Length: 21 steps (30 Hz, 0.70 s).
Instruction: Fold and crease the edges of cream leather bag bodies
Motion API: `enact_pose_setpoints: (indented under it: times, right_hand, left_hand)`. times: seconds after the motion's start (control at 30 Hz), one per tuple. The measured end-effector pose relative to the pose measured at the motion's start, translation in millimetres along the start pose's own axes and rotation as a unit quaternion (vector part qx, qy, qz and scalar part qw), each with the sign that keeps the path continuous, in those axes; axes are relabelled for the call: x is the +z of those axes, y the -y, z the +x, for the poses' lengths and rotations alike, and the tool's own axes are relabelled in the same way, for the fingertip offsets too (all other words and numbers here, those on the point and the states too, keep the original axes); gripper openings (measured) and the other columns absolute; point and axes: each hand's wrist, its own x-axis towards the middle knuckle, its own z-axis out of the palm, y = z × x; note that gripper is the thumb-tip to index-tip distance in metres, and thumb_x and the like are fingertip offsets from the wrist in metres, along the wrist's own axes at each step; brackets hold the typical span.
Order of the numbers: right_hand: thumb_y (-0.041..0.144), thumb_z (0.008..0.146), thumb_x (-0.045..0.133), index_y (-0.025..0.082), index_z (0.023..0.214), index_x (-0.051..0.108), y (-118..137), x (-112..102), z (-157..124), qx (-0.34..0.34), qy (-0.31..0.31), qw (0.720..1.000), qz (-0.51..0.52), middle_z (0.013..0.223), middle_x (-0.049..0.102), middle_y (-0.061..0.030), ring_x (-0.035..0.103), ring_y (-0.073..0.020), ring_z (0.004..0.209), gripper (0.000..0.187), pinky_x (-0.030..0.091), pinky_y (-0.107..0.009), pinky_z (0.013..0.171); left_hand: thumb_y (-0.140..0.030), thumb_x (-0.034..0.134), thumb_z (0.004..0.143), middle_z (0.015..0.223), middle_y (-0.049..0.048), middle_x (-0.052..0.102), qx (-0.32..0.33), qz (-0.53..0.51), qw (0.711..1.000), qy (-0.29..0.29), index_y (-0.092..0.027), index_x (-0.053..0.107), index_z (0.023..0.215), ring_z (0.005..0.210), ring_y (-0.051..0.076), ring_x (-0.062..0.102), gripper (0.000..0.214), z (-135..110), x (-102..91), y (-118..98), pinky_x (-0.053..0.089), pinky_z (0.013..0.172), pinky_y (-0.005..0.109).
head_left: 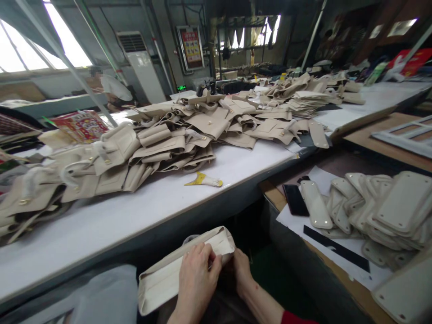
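Note:
A partly made beige handbag (pixel 162 285) is at the front, on its side, with a long pale panel facing up and folded edges around it. My left hand (pixel 199 274) lies across that panel, its fingers bent and pressed onto the bag near the right end. Around the bag's right end corner is my right hand (pixel 241 270); its fingertips are hidden behind the material. Some clear plastic wrap shows at the bag's far edge.
A long white table (pixel 101 229) runs beyond the bag, heaped with beige bag pieces (pixel 162 144). A yellow-and-white tool (pixel 204 180) lies near its edge. On the right bench are stacked rounded panels (pixel 401 202), a phone (pixel 295 200) and a black strip (pixel 337 247). A person (pixel 114 87) sits far left.

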Motion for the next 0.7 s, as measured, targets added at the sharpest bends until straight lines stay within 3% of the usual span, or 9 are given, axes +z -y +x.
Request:
enact_pose_setpoints:
  times: [0.07, 0.13, 0.17, 0.27, 0.3, 0.37, 0.47, 0.6, 0.7]
  right_hand:
    - [0.043, 0.088, 0.065, 0.015, 0.078, 0.069, 17.3, -26.5, -17.3, -0.061, 0.003, 0.997, -0.045, 0.074, 0.064, -0.0021, 0.063, -0.0177, 0.071, 0.03, 0.055, -0.031, 0.068]
    - [0.03, 0.09, 0.062, 0.018, 0.098, 0.074, 37.4, -43.8, -35.9, -0.202, 0.054, 0.971, -0.112, 0.101, 0.069, -0.0063, 0.064, -0.0214, 0.098, 0.018, 0.053, -0.033, 0.09]
    - [0.021, 0.092, 0.058, 0.019, 0.111, 0.072, 46.7, -47.6, -44.3, -0.311, 0.095, 0.93, -0.17, 0.113, 0.068, -0.0078, 0.061, -0.0223, 0.109, 0.024, 0.051, -0.034, 0.097]
    - [0.003, 0.09, 0.047, 0.013, 0.136, 0.056, 65.9, -42.3, -61.0, -0.559, 0.148, 0.738, -0.348, 0.129, 0.062, -0.0132, 0.054, -0.0245, 0.124, 0.048, 0.051, -0.039, 0.103]
    - [0.001, 0.089, 0.047, 0.01, 0.138, 0.053, 68.8, -37.6, -63.4, -0.589, 0.134, 0.695, -0.391, 0.129, 0.061, -0.0147, 0.052, -0.0258, 0.126, 0.05, 0.051, -0.041, 0.103]
    - [0.001, 0.09, 0.047, 0.005, 0.136, 0.054, 70.3, -28.8, -65.4, -0.605, 0.097, 0.648, -0.452, 0.127, 0.063, -0.0171, 0.053, -0.0285, 0.125, 0.047, 0.054, -0.045, 0.1]
    - [0.003, 0.091, 0.045, 0.002, 0.13, 0.057, 68.4, -21.8, -66.7, -0.603, 0.065, 0.627, -0.489, 0.123, 0.064, -0.0188, 0.055, -0.0303, 0.121, 0.041, 0.056, -0.049, 0.098]
    - [0.003, 0.091, 0.044, 0.003, 0.126, 0.059, 69.1, -18.9, -72.4, -0.586, 0.06, 0.631, -0.505, 0.122, 0.063, -0.0183, 0.054, -0.0296, 0.122, 0.039, 0.055, -0.049, 0.099]
    - [0.003, 0.09, 0.045, 0.002, 0.125, 0.059, 69.4, -13.6, -77.9, -0.577, 0.066, 0.638, -0.506, 0.123, 0.062, -0.0195, 0.053, -0.0308, 0.123, 0.038, 0.056, -0.049, 0.098]
  left_hand:
    - [-0.023, 0.049, 0.092, 0.08, 0.0029, 0.061, -0.004, -0.001, 1.0, -0.006, -0.021, 0.052, 0.072, 0.083, 0.024, 0.058, 0.02, -0.9, -0.7, -0.5, 0.038, 0.076, 0.037]
    - [-0.024, 0.049, 0.092, 0.08, 0.0028, 0.061, -0.002, 0.001, 1.0, -0.012, -0.021, 0.052, 0.072, 0.083, 0.024, 0.058, 0.02, -1.6, -1.0, -0.8, 0.038, 0.075, 0.037]
    - [-0.024, 0.049, 0.092, 0.081, 0.0028, 0.061, 0.0, 0.001, 1.0, -0.015, -0.021, 0.053, 0.073, 0.084, 0.024, 0.058, 0.02, -2.0, -0.9, -0.8, 0.038, 0.075, 0.037]
    - [-0.024, 0.049, 0.092, 0.082, 0.0029, 0.062, 0.001, 0.005, 1.0, -0.025, -0.021, 0.055, 0.075, 0.085, 0.024, 0.058, 0.018, -3.4, -0.1, -0.7, 0.038, 0.075, 0.037]
    - [-0.023, 0.049, 0.092, 0.082, 0.0029, 0.062, 0.0, 0.007, 1.0, -0.028, -0.021, 0.055, 0.075, 0.085, 0.024, 0.058, 0.018, -4.2, 0.4, -0.9, 0.038, 0.075, 0.037]
    - [-0.021, 0.05, 0.092, 0.082, 0.0032, 0.062, 0.001, 0.014, 0.999, -0.033, -0.021, 0.056, 0.076, 0.084, 0.024, 0.058, 0.017, -6.5, 1.7, -1.5, 0.038, 0.076, 0.037]
    - [-0.02, 0.05, 0.092, 0.081, 0.0032, 0.063, 0.016, 0.039, 0.998, -0.055, -0.021, 0.057, 0.076, 0.082, 0.024, 0.058, 0.018, -13.0, 5.0, -1.0, 0.038, 0.076, 0.039]
    - [-0.021, 0.05, 0.094, 0.083, 0.0034, 0.065, 0.052, 0.051, 0.986, -0.152, -0.02, 0.06, 0.087, 0.081, 0.024, 0.059, 0.012, -26.5, 9.4, 8.9, 0.036, 0.076, 0.038]
    - [-0.026, 0.049, 0.097, 0.082, 0.002, 0.064, 0.058, 0.034, 0.986, -0.156, -0.022, 0.059, 0.083, 0.079, 0.022, 0.059, 0.017, -35.9, 10.0, 20.9, 0.036, 0.073, 0.037]
